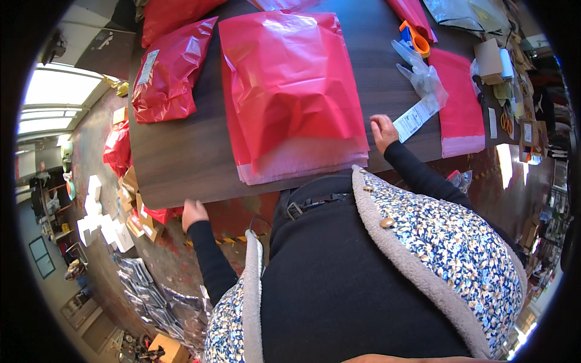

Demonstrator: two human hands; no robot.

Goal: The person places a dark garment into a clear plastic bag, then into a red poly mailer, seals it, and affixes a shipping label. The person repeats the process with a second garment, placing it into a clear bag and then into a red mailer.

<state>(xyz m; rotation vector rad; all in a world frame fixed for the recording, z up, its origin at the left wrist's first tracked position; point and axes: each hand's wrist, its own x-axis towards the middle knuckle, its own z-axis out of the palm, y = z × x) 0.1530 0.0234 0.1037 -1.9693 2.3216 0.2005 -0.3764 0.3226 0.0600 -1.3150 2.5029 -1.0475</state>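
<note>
A stack of red plastic mailing bags [295, 81] with pale flap edges lies flat before me on a dark wooden table [181, 154]. My right hand [384, 131], fingers loosely curled, is just right of the stack. Right beside its wrist lies a white printed label [415, 120]; I cannot tell whether they touch. Crumpled clear plastic [429, 81] adjoins the label's far end. My left hand [195, 214] is by the table's front edge, left of my body. Its fingers are mostly hidden and blurred, and nothing shows in it.
A filled red mailing bag [174, 72] with a label lies at the left. An orange tape dispenser [415, 40] and a folded red bag [458, 100] are at the right. Orange-handled scissors [506, 123] sit farther right. Cardboard boxes [145, 218] stand on the floor at left.
</note>
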